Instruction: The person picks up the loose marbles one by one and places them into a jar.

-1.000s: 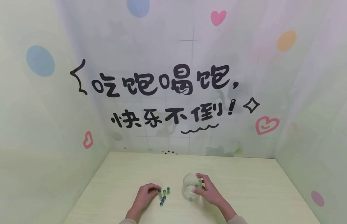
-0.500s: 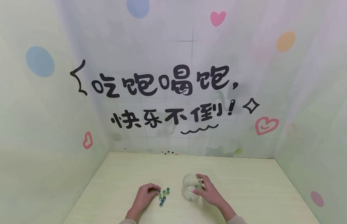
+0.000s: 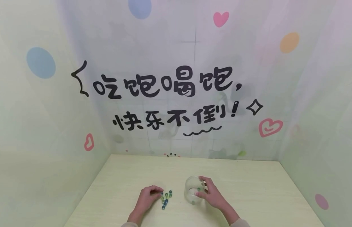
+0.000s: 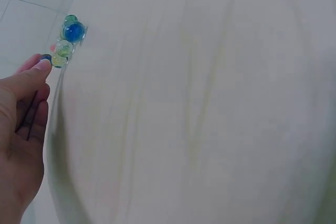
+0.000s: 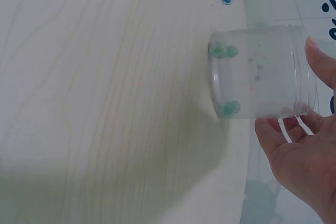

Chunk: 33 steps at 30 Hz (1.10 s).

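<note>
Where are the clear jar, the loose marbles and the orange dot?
Clear jar (image 5: 275, 74): right wrist view, on its side wall.
Loose marbles (image 3: 166, 200): head view, on a blue one.
Orange dot (image 3: 289, 43): head view, at its centre.

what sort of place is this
Probably a small booth set up for tabletop work: printed sheets stand around a pale, wood-grained table on the three sides in view, bold black lettering covers the back one, and small glassy balls lie on the tabletop.

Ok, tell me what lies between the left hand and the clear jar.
The head view shows blue and green marbles beside the left hand, then tabletop to the jar.
</note>
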### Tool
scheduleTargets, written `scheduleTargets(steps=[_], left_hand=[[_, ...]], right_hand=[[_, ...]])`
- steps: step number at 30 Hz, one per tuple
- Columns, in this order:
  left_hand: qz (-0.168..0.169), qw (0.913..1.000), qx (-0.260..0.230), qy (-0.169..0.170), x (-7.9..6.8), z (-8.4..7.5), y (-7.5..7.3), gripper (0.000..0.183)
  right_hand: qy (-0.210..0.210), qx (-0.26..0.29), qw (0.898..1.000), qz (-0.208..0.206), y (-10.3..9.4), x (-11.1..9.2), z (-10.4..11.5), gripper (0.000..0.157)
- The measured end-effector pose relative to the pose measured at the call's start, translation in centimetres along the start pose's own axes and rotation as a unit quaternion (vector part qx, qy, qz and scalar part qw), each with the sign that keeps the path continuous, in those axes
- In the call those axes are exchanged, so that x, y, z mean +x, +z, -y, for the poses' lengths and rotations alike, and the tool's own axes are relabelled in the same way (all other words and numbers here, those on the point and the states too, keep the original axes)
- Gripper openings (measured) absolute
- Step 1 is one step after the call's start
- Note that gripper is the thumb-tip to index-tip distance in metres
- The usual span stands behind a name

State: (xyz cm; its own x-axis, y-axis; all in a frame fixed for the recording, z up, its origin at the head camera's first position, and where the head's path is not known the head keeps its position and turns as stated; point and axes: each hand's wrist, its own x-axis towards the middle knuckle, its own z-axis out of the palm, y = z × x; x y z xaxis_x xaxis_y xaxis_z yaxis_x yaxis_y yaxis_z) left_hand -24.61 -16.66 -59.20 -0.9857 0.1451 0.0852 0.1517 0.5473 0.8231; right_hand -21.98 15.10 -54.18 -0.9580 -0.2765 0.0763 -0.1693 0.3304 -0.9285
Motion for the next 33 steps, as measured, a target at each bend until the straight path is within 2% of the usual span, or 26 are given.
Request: scheduleTargets(steps=[9, 19, 27, 33], left_hand=[[-0.002, 0.9999, -0.010, 0.004, 0.0, -1.2, 0.0, 0.015], [-0.006, 0.9995, 0.000, 0.030, 0.4, -2.7, -0.3, 0.015], [-0.007, 0.9994, -0.003, 0.034, 0.6, -3.7, -0.4, 0.015], [-0.014, 0.9983, -0.009, 0.055, 0.7, -4.8, -0.5, 0.014]], right_hand=[[-0.002, -0.003, 1.000, 0.003, 0.0, -0.1, 0.2, 0.067], [0.000, 0.004, 1.000, 0.003, -0.1, 0.0, 0.1, 0.066], [-0.001, 0.003, 1.000, 0.003, -0.1, 0.0, 0.0, 0.066], [-0.006, -0.006, 1.000, 0.001, 0.0, 0.1, 0.1, 0.067]])
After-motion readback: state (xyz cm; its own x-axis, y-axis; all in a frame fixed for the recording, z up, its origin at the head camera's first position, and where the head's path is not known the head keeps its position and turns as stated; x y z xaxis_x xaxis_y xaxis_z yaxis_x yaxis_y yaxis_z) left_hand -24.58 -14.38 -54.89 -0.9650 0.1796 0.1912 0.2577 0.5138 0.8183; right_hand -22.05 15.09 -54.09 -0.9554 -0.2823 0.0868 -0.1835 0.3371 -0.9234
